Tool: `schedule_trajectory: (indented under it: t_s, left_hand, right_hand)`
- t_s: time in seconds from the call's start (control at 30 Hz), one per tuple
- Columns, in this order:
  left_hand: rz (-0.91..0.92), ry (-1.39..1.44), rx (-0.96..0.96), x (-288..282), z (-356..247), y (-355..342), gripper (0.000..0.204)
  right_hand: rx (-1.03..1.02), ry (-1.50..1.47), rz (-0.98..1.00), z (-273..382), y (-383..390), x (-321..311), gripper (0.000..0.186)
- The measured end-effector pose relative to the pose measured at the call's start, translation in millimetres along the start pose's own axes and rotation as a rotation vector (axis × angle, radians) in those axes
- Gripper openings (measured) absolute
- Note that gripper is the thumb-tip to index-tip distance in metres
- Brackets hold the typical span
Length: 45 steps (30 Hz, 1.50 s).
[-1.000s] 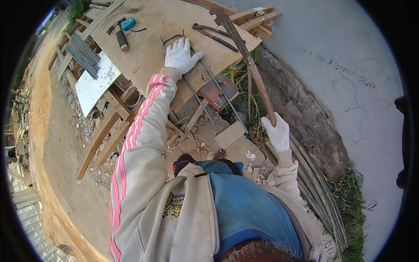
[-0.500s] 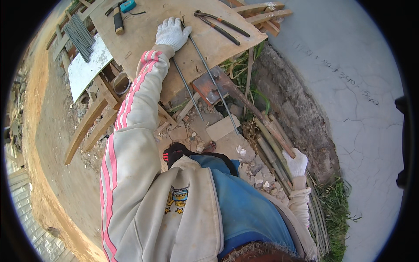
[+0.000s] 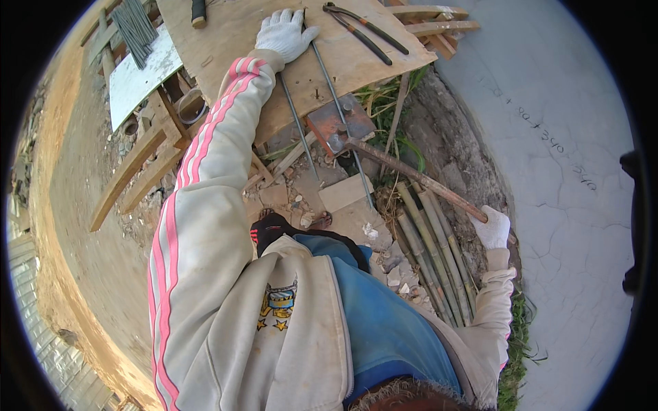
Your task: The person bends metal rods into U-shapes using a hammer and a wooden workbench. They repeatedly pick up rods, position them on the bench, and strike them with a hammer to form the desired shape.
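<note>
Bar (image 3: 425, 179), long and rusted, is slanting across the right side, its long axis running from far left to near right, and the right grip (image 3: 493, 227) is clenching its near end! The far end is sitting by the metal block (image 3: 322, 125), close to the right steel rod (image 3: 335, 96); the view isn't showing whether they're touching. Farther off, the left grip (image 3: 284, 34) is lying palm-down on the tabletop (image 3: 219, 41), fingers spread, clasping nothing, its thumb crossing that rod. The left steel rod (image 3: 296, 116) is running far to near alongside, while pincers (image 3: 363, 41) are resting just right of the left grip.
</note>
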<state>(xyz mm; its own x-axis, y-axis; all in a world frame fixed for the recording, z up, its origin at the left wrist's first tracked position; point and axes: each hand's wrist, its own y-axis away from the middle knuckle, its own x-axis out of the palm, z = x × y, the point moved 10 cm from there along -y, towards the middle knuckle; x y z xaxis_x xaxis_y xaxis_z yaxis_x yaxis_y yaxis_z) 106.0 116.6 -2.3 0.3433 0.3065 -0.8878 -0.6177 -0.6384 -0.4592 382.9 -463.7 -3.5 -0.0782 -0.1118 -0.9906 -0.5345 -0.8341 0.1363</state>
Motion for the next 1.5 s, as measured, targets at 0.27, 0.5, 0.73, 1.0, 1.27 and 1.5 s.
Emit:
schedule_trajectory:
  t_s: [0.27, 0.5, 0.73, 1.0, 1.27, 1.5]
  left_hand:
    - [-0.005, 0.016, -0.008, -8.9, -4.1, 0.8, 0.073]
    - [0.166, 0.311, -0.132, -12.1, -1.0, 10.8, 0.078]
    - [-0.018, 0.02, -0.014, -5.6, -1.9, 0.2, 0.075]
    - [-0.03, 0.011, 0.011, -3.4, -3.5, 0.3, 0.075]
    - [0.067, 0.304, -0.077, -48.0, -14.1, 14.2, 0.073]
    - [0.039, 0.324, -0.046, -54.0, -18.6, 17.3, 0.075]
  right_hand:
    - [-0.151, 0.069, -0.088, -4.3, -61.6, -32.7, 0.028]
    - [-0.049, 0.053, -0.036, -2.8, -29.6, -9.0, 0.028]
    - [-0.058, 0.039, -0.091, 2.0, -33.1, -6.0, 0.032]
    - [-0.023, 0.007, -0.065, -1.3, -31.4, 9.8, 0.027]
    - [0.064, -0.022, -0.03, -1.9, -13.0, 22.6, 0.026]
    - [0.067, 0.04, -0.041, 9.4, 13.8, -1.5, 0.021]
